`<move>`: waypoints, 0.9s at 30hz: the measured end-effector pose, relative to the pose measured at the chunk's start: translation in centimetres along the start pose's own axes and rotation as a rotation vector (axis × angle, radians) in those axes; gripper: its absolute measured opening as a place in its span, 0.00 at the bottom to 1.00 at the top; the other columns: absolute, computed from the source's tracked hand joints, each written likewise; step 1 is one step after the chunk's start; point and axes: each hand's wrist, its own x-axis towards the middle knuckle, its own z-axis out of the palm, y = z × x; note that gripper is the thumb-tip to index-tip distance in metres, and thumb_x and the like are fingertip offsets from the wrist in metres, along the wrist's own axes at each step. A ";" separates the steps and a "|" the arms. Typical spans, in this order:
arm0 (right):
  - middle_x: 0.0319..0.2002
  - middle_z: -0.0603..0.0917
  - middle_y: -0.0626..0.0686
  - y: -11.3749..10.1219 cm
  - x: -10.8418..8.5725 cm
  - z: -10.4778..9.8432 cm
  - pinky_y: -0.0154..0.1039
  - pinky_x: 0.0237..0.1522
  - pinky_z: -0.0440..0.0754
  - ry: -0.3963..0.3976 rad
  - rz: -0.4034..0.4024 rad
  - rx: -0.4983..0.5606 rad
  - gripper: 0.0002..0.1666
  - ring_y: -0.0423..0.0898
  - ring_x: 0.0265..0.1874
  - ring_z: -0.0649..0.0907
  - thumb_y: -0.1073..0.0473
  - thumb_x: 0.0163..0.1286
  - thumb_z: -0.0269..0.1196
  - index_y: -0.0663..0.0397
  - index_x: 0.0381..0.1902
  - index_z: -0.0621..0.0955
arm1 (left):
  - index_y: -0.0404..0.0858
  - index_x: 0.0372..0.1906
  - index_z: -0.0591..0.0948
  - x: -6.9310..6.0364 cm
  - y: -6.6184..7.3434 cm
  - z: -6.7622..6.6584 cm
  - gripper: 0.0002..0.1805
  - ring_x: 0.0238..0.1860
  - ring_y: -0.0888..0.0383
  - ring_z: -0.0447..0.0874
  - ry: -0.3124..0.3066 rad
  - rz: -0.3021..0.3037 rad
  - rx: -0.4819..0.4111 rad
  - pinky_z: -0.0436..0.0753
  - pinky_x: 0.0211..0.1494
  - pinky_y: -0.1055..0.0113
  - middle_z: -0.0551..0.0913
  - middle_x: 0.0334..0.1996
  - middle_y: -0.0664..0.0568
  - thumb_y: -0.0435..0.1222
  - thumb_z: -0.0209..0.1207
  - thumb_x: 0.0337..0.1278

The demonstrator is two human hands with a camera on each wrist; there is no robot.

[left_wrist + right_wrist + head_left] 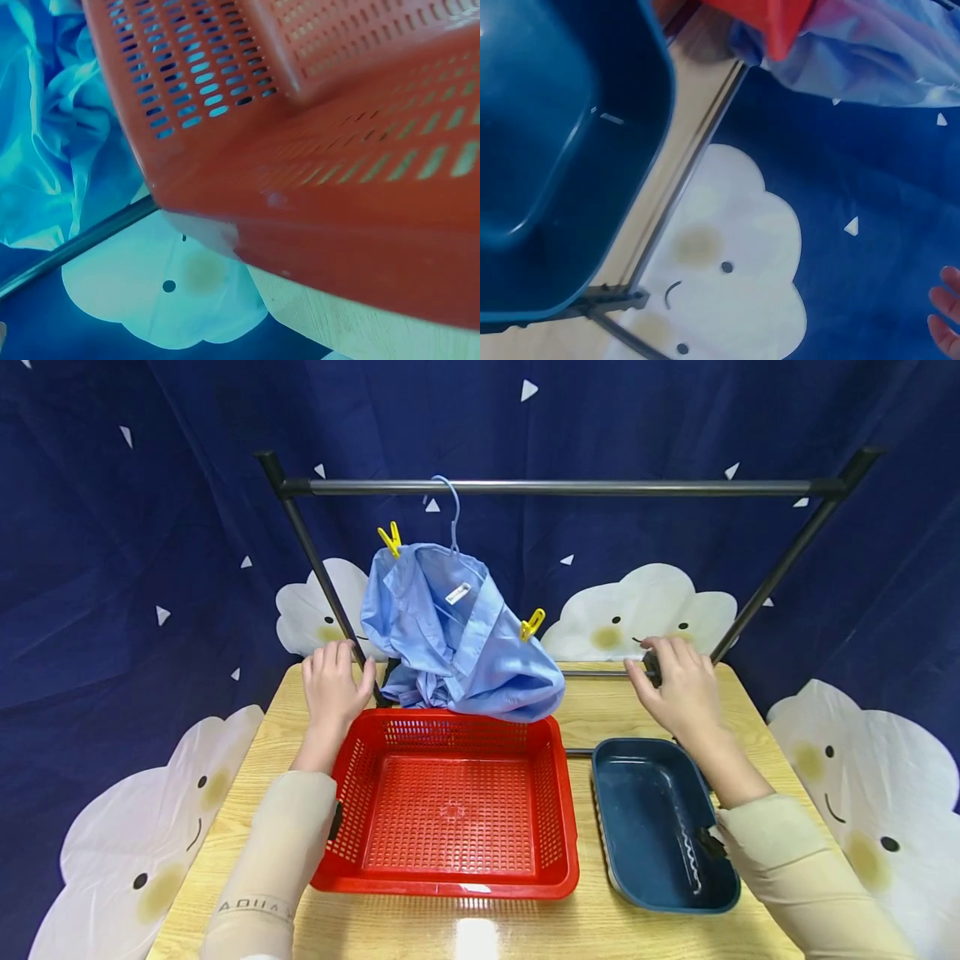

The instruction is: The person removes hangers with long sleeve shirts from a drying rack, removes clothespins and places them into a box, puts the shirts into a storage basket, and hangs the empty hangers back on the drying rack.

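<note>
A light blue shirt (480, 643) hangs bunched on a blue hanger (454, 510) hooked over the black rack's bar (570, 487). Two yellow clothespins, one at the upper left (391, 539) and one at the right (532, 624), are clipped to the shirt. My left hand (333, 687) is raised beside the back left corner of the red basket (450, 887), fingers spread and holding nothing. Above the dark blue bin (645, 827), toward its back, my right hand (678, 689) hovers with relaxed fingers and nothing in it. Its fingertips (946, 307) show at the right wrist view's edge.
The rack's slanted posts (795, 556) rise on both sides, with lower bars near the tabletop (600, 702). Side by side, the red basket and the blue bin stand on the wooden table. A navy curtain (645, 418) with white clouds hangs behind.
</note>
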 end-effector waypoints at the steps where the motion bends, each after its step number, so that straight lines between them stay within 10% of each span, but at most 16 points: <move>1: 0.36 0.76 0.60 -0.3 0.1 0.0 0.55 0.39 0.67 0.012 -0.012 0.009 0.21 0.59 0.39 0.76 0.50 0.60 0.59 0.60 0.44 0.75 | 0.28 0.43 0.76 0.2 -0.1 0.1 0.21 0.40 0.39 0.71 0.020 0.004 0.001 0.67 0.46 0.48 0.77 0.38 0.37 0.43 0.52 0.54; 13: 0.30 0.77 0.59 -4.3 1.3 0.6 0.52 0.35 0.69 0.061 -0.116 0.074 0.16 0.56 0.31 0.76 0.52 0.62 0.57 0.60 0.38 0.75 | 0.29 0.36 0.74 2.4 -1.9 1.3 0.16 0.36 0.40 0.71 0.055 -0.072 0.040 0.67 0.37 0.50 0.76 0.33 0.37 0.40 0.51 0.55; 27: 0.31 0.79 0.55 -6.5 1.7 2.1 0.49 0.34 0.71 0.030 -0.182 0.089 0.16 0.53 0.34 0.77 0.49 0.62 0.56 0.58 0.34 0.75 | 0.28 0.44 0.72 3.6 -3.3 1.8 0.21 0.45 0.40 0.70 -0.161 -0.211 0.127 0.65 0.45 0.49 0.75 0.41 0.36 0.44 0.46 0.59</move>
